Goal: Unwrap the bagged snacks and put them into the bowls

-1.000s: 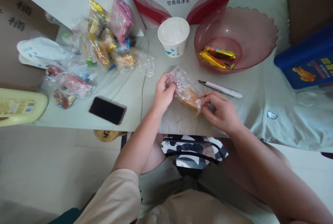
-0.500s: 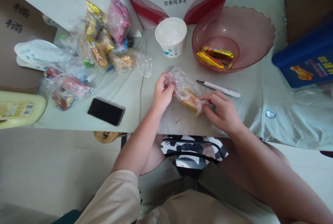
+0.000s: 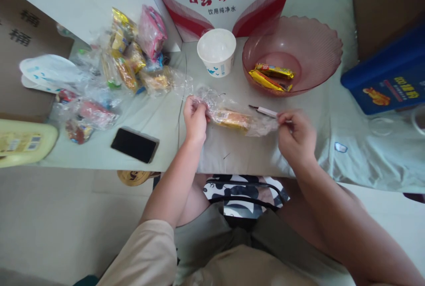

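Snack (image 3: pixel 234 119) still inside its wrapper (image 3: pixel 262 125)
Your left grip (image 3: pixel 196 120) and right grip (image 3: pixel 297 137) pinch opposite ends; packets (image 3: pixel 265 80) lie in the bowl (image 3: pixel 318 51) beyond your right.

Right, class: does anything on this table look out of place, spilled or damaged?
A small dark strand lies loose on the cloth near its front edge, apart from everything else, so it looks stray. Nothing looks spilled; whether the packet held between left hand and right hand is torn, I cannot tell.

The right hand (image 3: pixel 297 137), blurred, partly hides a white tool (image 3: pixel 266 111); the left edge crops a yellow bottle (image 3: pixel 25 142).
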A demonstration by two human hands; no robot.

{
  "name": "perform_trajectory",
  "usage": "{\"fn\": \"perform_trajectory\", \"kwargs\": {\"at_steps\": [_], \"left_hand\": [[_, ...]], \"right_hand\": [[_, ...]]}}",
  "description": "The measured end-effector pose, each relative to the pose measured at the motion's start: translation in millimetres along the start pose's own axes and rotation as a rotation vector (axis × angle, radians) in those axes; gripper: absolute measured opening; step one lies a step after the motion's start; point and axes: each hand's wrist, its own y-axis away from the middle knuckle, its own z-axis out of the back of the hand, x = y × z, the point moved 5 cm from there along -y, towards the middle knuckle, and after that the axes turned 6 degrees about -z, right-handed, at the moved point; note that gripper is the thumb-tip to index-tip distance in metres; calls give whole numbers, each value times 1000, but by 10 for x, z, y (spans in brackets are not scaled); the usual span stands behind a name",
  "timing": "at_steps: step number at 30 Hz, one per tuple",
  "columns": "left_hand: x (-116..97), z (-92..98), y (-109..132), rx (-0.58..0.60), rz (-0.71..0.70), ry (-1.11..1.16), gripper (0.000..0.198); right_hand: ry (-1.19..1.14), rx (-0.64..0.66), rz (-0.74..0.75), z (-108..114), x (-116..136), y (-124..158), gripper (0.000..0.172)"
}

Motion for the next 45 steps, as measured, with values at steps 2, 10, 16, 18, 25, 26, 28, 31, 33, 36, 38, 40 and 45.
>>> {"fn": "perform_trajectory", "kwargs": {"at_steps": [2, 10, 16, 18, 25, 26, 28, 31, 33, 36, 38, 40, 45], "left_hand": [[-4, 10, 0, -16, -31, -16, 26], [-25, -59, 19, 68, -201, -53, 33], [81, -96, 4, 133, -162, -86, 39], [46, -72, 12, 93, -228, -212, 43], [-171, -170, 167, 228, -320, -501, 38], [-188, -199, 187, 268, -319, -514, 40], [-219, -230, 206, 295, -337, -549, 39], [-223, -231, 196, 295, -354, -601, 34], [-210, -221, 183, 302, -362, -607, 29], [-192, -205, 174, 318, -363, -541, 24], [-182, -200, 176, 335, -330, -449, 22], [-174, -205, 184, 365, -268, -344, 21], [-158, -229, 211, 422, -113, -145, 24]], "right_hand": [[-28, -64, 29, 54, 63, 12, 17], [151, 367, 39, -257, 44, 145, 38], [69, 491, 36, -288, 66, 166, 22], [56, 499, 91, -285, 128, 176, 16], [30, 425, 140, -280, 168, 144, 15], [9, 445, 148, -297, 170, 147, 14], [-35, 497, 162, -339, 176, 160, 14], [-49, 530, 169, -380, 176, 176, 13], [-21, 518, 156, -384, 163, 176, 12], [28, 484, 129, -369, 144, 164, 11], [37, 458, 110, -351, 143, 149, 10], [21, 439, 87, -338, 146, 134, 9], [7, 441, 43, -350, 139, 123, 9]]}}
